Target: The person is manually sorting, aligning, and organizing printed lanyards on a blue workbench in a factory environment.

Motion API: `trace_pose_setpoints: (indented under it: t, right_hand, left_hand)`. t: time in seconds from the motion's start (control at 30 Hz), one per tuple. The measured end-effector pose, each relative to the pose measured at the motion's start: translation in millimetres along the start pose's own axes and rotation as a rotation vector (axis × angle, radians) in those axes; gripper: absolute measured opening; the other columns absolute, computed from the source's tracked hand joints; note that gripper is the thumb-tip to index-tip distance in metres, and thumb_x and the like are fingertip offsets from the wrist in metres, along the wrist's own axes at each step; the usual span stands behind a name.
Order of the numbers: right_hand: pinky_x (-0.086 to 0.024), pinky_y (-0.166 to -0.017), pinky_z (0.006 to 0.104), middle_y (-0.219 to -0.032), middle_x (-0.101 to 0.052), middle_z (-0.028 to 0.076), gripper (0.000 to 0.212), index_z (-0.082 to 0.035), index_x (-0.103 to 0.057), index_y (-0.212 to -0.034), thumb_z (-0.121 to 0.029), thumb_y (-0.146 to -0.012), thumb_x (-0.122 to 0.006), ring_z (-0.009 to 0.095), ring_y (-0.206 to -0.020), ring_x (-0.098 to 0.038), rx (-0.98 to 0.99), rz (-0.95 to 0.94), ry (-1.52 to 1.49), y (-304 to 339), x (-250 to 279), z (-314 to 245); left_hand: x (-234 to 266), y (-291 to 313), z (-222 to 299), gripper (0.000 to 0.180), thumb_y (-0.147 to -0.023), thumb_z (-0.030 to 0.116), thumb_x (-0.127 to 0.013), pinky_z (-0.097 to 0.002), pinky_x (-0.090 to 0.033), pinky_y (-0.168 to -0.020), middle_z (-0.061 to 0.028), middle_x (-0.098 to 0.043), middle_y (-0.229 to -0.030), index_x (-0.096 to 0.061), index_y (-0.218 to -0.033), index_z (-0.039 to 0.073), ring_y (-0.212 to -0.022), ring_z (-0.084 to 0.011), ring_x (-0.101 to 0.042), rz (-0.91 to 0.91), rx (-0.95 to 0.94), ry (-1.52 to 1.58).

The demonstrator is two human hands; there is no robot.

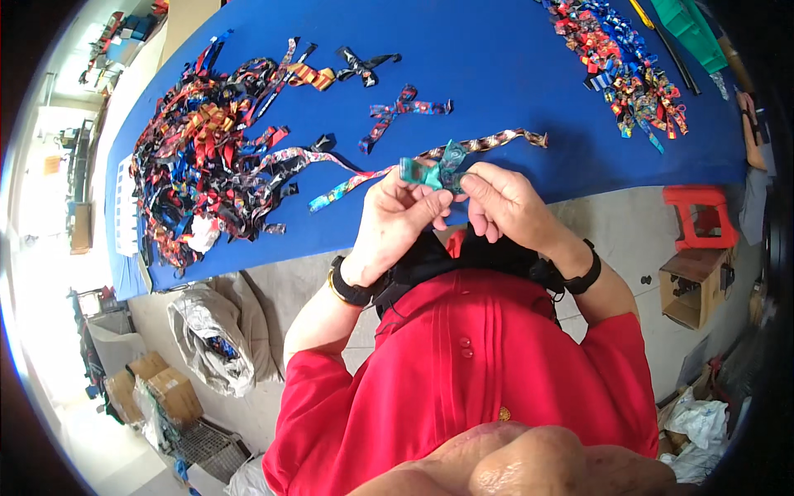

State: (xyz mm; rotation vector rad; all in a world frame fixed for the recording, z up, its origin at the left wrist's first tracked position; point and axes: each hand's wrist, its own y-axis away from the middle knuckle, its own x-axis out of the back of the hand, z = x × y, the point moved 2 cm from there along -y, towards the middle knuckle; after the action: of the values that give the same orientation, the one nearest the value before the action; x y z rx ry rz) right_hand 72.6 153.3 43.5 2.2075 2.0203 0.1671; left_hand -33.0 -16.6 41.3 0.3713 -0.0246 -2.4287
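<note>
Both hands, head view: my left hand [393, 219] and right hand [513, 202] each pinch the teal ribbon [424, 174] between thumb and fingers.
Teal ribbon position: held up over the near side of the blue table [496, 66].
Crossed ribbon [405, 104]: lying flat, beyond my left hand.
Ribbon heap [207, 124]: tangled, on the table's left.
Red stool [703, 217]: on the floor, right.

The ribbon [418, 174] is green with darker marks. The tabletop [488, 66] is plain blue. The big pile [203, 136] mixes red, black, orange and blue, with lots of little patterns. The small pile [616, 62] has red, blue and yellow bits. The shirt [413, 355] and stool [695, 195] are red; the bin [689, 33] is green.
</note>
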Motion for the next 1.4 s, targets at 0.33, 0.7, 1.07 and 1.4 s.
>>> trace_pose_setpoints:
  t: [0.33,0.7,1.07,1.4]
  right_hand:
    - [-0.042,-0.046,0.0275,-0.058,-0.058,0.003,0.016,-0.006,-0.062,-0.106,-0.018,-0.108,-0.051,0.01,-0.047,-0.054,0.025,0.293,0.178,1,17,0]
    - [-0.056,-0.081,0.0433,-0.111,-0.069,0.017,0.033,-0.009,-0.061,-0.121,-0.032,-0.097,-0.068,0.035,-0.097,-0.069,0.377,0.685,1.038,-14,102,-5]
    - [-0.053,-0.074,0.0497,-0.093,-0.063,0.017,0.008,-0.006,-0.059,-0.103,-0.011,-0.096,-0.061,0.041,-0.088,-0.065,0.403,0.197,1.189,-127,50,13]
    - [-0.054,-0.08,0.0501,-0.1,-0.067,0.018,0.013,-0.005,-0.058,-0.105,-0.011,-0.093,-0.06,0.04,-0.097,-0.066,-0.057,0.322,1.484,-70,162,-12]
  left_hand:
    - [31,6,7,0.014,-0.098,0.007,-0.061,-0.0295,-0.055,-0.062,-0.0077,-0.07,-0.082,-0.066,-0.11,0.0,-0.068,-0.015,-0.068,0.339,-0.002,-0.578]
    - [103,-12,35,0.027,-0.091,0.01,-0.065,-0.0469,-0.055,-0.082,-0.0233,-0.065,-0.109,-0.06,-0.115,-0.001,-0.097,-0.0422,-0.066,0.26,-0.368,-1.466]
    - [105,-104,9,0.021,-0.085,0.015,-0.072,-0.05,-0.056,-0.082,-0.0272,-0.07,-0.091,-0.065,-0.092,-0.004,-0.09,-0.0447,-0.069,0.035,-0.018,-1.483]
    - [195,-102,52,0.016,-0.082,0.006,-0.064,-0.05,-0.055,-0.086,-0.0298,-0.069,-0.101,-0.066,-0.096,-0.003,-0.097,-0.0452,-0.068,0.095,0.219,-1.672]
